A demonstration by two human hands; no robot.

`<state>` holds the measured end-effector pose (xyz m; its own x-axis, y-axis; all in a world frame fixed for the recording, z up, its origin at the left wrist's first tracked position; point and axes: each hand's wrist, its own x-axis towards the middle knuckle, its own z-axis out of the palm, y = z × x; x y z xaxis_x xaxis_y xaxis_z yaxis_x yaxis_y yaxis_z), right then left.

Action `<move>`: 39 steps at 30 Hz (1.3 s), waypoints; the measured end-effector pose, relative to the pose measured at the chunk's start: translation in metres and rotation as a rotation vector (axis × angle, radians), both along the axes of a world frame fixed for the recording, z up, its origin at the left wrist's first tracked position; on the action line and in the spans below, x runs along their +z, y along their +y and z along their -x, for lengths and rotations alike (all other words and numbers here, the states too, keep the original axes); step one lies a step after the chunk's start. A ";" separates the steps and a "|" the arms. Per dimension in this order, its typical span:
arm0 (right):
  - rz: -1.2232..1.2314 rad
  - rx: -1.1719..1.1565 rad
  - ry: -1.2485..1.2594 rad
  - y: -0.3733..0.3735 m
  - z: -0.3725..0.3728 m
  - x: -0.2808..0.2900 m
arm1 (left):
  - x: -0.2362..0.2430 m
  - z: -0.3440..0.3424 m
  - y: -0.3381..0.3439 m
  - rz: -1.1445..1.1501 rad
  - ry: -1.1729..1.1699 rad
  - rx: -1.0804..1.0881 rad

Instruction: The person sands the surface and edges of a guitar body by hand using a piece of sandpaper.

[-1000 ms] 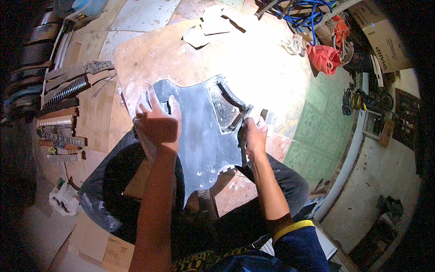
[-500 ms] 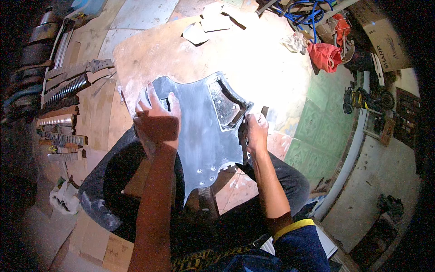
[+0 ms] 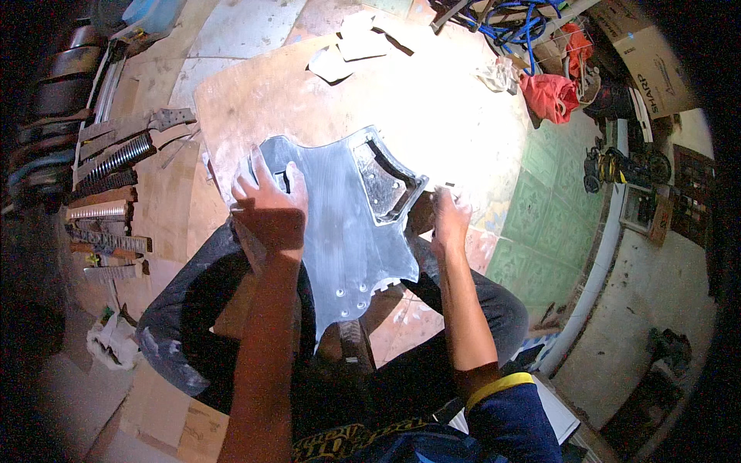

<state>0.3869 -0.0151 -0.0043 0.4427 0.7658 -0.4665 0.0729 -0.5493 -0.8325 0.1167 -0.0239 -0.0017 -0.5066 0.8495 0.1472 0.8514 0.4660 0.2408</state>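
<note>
Head view: a grey guitar body [image 3: 332, 208] sits in the middle of the frame, its narrow end pointing to the bottom, between two dark trouser legs [image 3: 494, 305]. The left hand [image 3: 270, 201] lies over its left edge with fingers spread and the thumb beside a small slot. The right hand [image 3: 453, 212] is just beside the right edge, apart from it, its fingers bent inward; a small dark piece shows at the fingertips, but blur hides whether it is pinched.

With only the left hand seen on it, the body could turn or slide if the right hand pushed hard on that edge; what bears its weight below cannot be told. The thin lip around the large cut-out [image 3: 386, 189] at the upper right looks the likeliest part to chip from a knock or uneven pressure. Pale dust smears the face, so a dusty palm might slip. Strong glare on the board [image 3: 255, 89], toward the upper centre, could hide scratches or unevenness along that rim, while the left arm's shadow could do likewise nearby.
</note>
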 end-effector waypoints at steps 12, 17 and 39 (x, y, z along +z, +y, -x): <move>-0.056 0.134 -0.030 -0.006 0.012 0.002 | 0.006 0.001 0.002 0.033 -0.057 0.019; -0.047 0.195 -0.153 -0.035 0.021 -0.010 | 0.005 -0.001 0.000 0.076 -0.083 0.031; -0.287 0.158 -0.240 -0.175 -0.001 0.095 | 0.001 -0.044 -0.141 0.101 0.036 -0.774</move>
<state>0.3884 -0.1906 0.0906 0.3793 0.9172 -0.1219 0.3488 -0.2638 -0.8993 0.1607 -0.1645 -0.0006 0.2398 0.9693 0.0551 0.9495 -0.2460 0.1946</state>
